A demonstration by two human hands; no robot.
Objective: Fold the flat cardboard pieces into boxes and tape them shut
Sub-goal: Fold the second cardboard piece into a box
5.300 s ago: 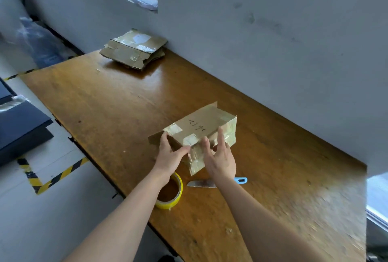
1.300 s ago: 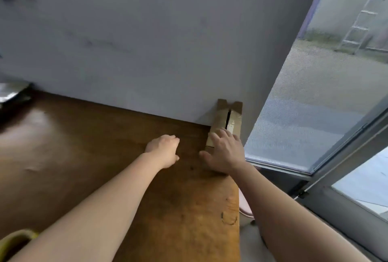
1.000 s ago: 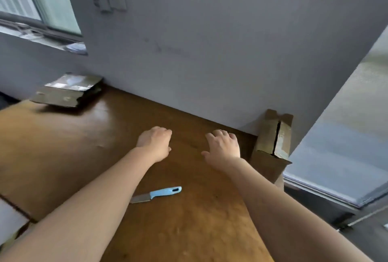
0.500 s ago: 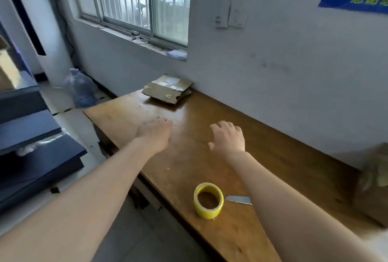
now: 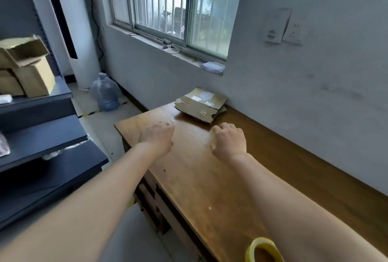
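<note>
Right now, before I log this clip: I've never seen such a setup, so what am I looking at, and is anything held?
No machine here: a camera worn on a person's head looks forward and down at that person's bare hands. The left grip and right grip are loosely curled, holding nothing, above the brown wooden table. A stack of flat brown cardboard pieces lies at its far end; a yellow roll of tape sits at the near edge.

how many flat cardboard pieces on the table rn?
2 distinguishable, stacked at the far end of the table below the window: the top piece and a lower piece peeking out at its right edge. More may be hidden.
</note>
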